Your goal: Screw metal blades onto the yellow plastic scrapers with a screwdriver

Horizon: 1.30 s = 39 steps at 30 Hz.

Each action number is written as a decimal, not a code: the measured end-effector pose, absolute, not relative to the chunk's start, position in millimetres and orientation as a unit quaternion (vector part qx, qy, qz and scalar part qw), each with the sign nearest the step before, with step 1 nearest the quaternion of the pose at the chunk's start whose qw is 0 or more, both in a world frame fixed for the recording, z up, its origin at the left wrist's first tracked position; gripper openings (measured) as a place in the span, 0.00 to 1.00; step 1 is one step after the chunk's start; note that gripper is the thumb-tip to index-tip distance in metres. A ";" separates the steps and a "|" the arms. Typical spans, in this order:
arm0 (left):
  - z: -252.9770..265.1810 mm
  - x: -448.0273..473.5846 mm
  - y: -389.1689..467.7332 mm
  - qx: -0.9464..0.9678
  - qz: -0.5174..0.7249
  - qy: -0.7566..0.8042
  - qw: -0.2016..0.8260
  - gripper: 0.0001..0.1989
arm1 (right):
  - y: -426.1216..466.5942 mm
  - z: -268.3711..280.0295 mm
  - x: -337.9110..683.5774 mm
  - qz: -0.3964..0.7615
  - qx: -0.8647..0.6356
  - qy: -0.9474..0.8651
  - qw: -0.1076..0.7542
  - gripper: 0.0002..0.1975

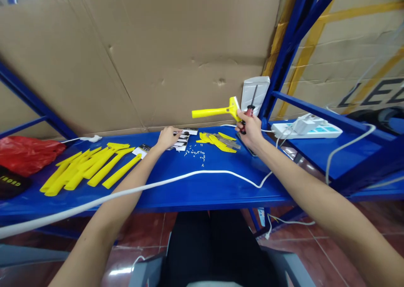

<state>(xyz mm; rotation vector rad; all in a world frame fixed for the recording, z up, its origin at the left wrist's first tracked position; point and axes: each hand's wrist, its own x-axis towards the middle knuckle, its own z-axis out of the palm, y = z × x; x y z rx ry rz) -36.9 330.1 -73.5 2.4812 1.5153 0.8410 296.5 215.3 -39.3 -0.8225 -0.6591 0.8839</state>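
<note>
My right hand [250, 129] is closed around a screwdriver [251, 110] with a red and black handle, its shaft pointing up. The same hand grips a yellow scraper [214, 112] by its head, with the handle stretching out to the left above the table. My left hand [169, 138] is at a small pile of black-and-white printed cards [182, 140], its bent fingers closed on the edge of one. Between the hands lie small screws and nuts [195, 153], and beyond them yellow scraper head pieces [219, 141] mixed with grey metal ones.
Several yellow scraper handles [94, 165] lie at the left, beside a red plastic bag [28, 154]. A white cable [176, 178] crosses in front of the blue table [189, 196]. A power strip [322, 131] sits on the right, past a blue post [285, 47]. Cardboard [189, 55] stands behind.
</note>
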 end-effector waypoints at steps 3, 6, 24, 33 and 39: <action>-72.3 -36.0 331.6 0.805 0.304 0.504 0.077 0.14 | 218.6 -31.6 312.6 0.382 -0.370 -0.301 0.791 0.22; -70.5 -35.3 332.7 0.784 0.341 0.509 0.097 0.11 | 221.2 -29.4 323.9 0.365 -0.366 -0.303 0.801 0.23; -57.7 -23.2 320.7 0.801 0.529 0.279 -0.023 0.05 | 229.9 -33.3 334.6 0.344 -0.351 -0.272 0.827 0.21; -55.2 -16.5 311.8 0.825 0.531 0.169 -0.099 0.07 | 229.7 -32.9 334.5 0.343 -0.338 -0.277 0.831 0.22; -56.0 -14.1 307.4 0.838 0.515 0.154 -0.089 0.08 | 228.4 -34.3 330.3 0.334 -0.323 -0.296 0.834 0.25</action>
